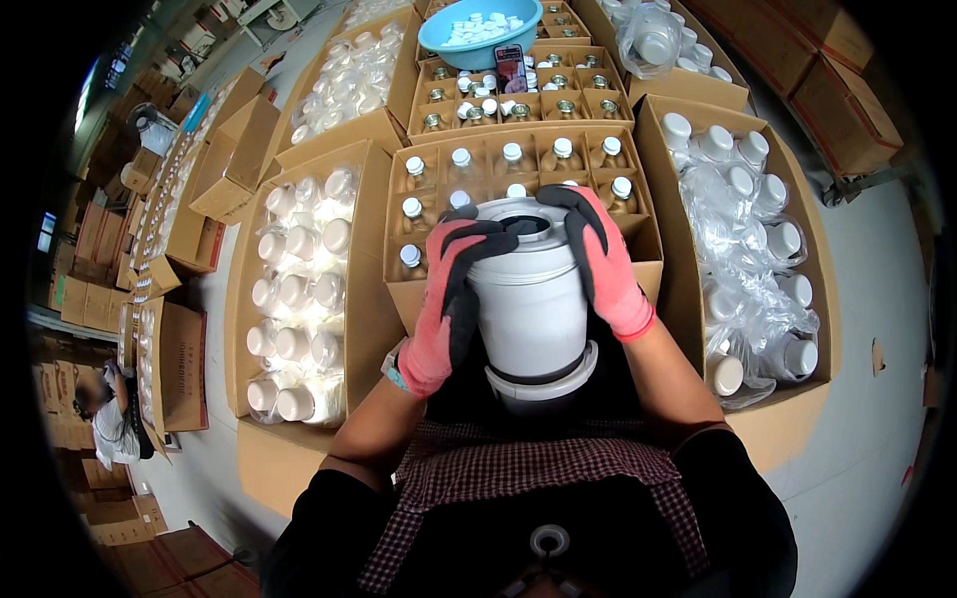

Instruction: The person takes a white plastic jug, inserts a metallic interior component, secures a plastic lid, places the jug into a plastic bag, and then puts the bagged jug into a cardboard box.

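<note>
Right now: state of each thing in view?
Jar: upright, mouth open, no lid, held by both hands.
Left hand: gloved, grip on jar's side.
Right hand: gloved, grip at jar's rim.
Middle box: open, capped bottles in dividers.
Blue bowl: holds white caps.

Left hand (447,304) and right hand (603,264) gloved, raised close together, fingers curled inward

Both gloved hands (449,299) (603,264) grip white jar (528,299)

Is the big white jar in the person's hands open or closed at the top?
Open: the white jar shows a dark uncapped mouth, gripped by the left hand and right hand.
</note>
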Demonstrator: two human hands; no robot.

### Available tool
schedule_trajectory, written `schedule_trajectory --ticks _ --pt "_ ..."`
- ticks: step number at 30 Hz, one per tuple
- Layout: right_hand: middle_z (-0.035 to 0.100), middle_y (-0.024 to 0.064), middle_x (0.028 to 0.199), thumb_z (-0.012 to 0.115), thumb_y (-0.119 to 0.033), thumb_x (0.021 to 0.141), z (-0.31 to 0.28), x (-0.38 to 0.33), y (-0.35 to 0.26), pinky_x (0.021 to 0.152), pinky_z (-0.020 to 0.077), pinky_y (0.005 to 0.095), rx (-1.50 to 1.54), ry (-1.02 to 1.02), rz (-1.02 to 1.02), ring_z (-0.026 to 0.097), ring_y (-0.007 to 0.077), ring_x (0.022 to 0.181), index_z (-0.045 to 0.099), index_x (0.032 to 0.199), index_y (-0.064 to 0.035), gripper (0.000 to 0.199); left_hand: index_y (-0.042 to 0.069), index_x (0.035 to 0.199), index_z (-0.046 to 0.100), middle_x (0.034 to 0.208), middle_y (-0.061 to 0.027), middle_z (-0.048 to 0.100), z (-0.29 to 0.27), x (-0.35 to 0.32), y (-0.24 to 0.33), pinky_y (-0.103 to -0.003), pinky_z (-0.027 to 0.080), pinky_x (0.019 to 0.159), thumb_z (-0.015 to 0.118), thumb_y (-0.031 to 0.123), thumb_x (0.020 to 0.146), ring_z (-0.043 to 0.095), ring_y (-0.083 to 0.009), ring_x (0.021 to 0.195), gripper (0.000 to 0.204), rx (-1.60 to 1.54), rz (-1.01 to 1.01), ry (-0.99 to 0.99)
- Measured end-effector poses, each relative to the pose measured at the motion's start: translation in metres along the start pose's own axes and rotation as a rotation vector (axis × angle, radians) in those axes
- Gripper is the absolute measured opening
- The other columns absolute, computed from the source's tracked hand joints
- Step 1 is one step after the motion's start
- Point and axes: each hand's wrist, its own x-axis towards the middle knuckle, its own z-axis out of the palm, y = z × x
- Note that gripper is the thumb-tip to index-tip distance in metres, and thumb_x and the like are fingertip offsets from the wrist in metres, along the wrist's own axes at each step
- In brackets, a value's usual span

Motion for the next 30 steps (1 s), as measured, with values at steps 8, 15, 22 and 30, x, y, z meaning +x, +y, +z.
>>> schedule_trajectory --ticks 8,15,22,30 --pt "0.059 0.0153 0.132 0.043 -0.052 0.102 0.019 0.023 -0.011 0.106 0.0433 0.0384 0.828 -0.035 0.644 0.057 0.0237 0.119 0.050 0.135 0.0010 0.063 0.019 0.135 0.055 0.145 -0.0184 0.040 0.023 0.021 0.094 -0.065 0.026 0.108 0.082 0.045 0.060 0.032 -0.0451 0.137 0.084 0.514 0.192 -0.330" --pt "0.061 0.0135 0.127 0.040 -0.066 0.097 -0.009 0.055 -0.024 0.103 0.0449 0.0362 0.637 -0.068 0.243 0.060 0.0224 0.113 0.048 0.138 0.0017 0.079 0.000 0.149 0.035 0.147 -0.0178 0.045 -0.017 0.077 -0.008 -0.040 0.030 0.115 0.054 0.048 0.096 0.043 -0.0290 0.137 0.074 -0.354 -0.037 0.078" --pt "0.067 0.0154 0.108 0.047 -0.071 0.092 -0.017 0.141 0.102 0.087 0.0538 0.0433 0.981 0.450 0.730 0.066 0.0289 0.098 0.058 0.121 0.0019 0.079 -0.001 0.131 0.056 0.121 -0.0096 0.065 -0.013 0.093 -0.095 -0.036 0.048 0.097 0.081 0.030 0.077 0.062 -0.0214 0.111 0.067 0.098 -0.137 -0.140" --pt "0.040 0.0191 0.146 0.073 -0.019 0.081 0.033 0.070 0.096 0.110 0.0375 0.0429 -0.510 -0.046 -0.047 0.042 0.0378 0.132 0.038 0.147 -0.0129 0.076 0.001 0.125 0.059 0.110 -0.0106 0.067 0.031 0.041 -0.137 -0.031 0.054 0.083 0.058 0.022 0.098 0.065 -0.0178 0.096 0.034 -1.120 -0.693 0.487"
